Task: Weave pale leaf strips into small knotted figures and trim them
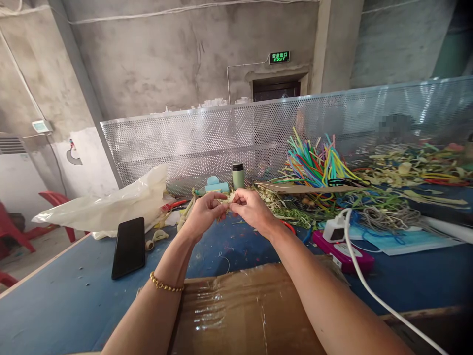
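Out over the blue tabletop, my left hand and my right hand meet with fingertips close together. Between them is a small pale-yellow leafy piece, pinched by both hands; the fingers cover most of it, so its exact kind is unclear. Just behind stands a green bottle with a black lid, and a light-blue cylindrical object lies beside it. Pale and green dried plant strips are heaped to the right of my right hand.
A brown cardboard sheet lies under my forearms. A black phone and a plastic bag are at left. Colored stems, a magenta box, a white charger with cable and a mask lie right. A perforated metal screen stands behind.
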{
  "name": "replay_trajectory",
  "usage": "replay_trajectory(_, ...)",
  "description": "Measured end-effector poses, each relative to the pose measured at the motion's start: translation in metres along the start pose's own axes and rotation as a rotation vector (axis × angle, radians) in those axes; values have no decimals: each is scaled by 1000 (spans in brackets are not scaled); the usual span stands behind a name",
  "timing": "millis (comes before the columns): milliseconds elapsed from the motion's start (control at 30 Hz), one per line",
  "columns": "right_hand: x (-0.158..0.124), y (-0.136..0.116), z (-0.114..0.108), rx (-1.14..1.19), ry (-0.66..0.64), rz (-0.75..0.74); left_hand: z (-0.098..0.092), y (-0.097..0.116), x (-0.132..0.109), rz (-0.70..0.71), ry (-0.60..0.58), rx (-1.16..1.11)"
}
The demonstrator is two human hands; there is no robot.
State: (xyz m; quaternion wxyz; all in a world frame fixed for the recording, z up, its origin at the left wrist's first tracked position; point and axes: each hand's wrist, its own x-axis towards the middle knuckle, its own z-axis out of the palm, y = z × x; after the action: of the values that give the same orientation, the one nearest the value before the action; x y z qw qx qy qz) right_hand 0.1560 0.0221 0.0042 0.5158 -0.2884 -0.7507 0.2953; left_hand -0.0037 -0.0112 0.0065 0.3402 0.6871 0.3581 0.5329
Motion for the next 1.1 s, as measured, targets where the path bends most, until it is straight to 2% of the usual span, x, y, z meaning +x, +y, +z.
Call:
replay_trajectory(133, -1, -5, -1, 27, 59, 28, 3, 3, -1, -61, -25, -186)
replay_trajectory(200, -1, -6, -1, 39, 77, 33, 6, 4, -1, -66, -27, -191)
replay_trajectory(367, -1, -6, -1, 39, 93, 58, 15, 4, -1, -10, 84, -127)
replay_trajectory(500, -1, -6, -1, 29, 97, 62, 16, 2, 0, 27, 103, -111)
replay_trajectory(833, 0, -2, 0, 3, 58, 50, 13, -2, 2, -34, 199, -207)
replay_trajectory(967, -1, -6, 0, -34, 65, 127, 10, -5, 3, -45, 238, -246)
replay_trajectory(1100, -2, -10, 0, 122, 76, 224, 11, -6, 3, -43, 243, -256)
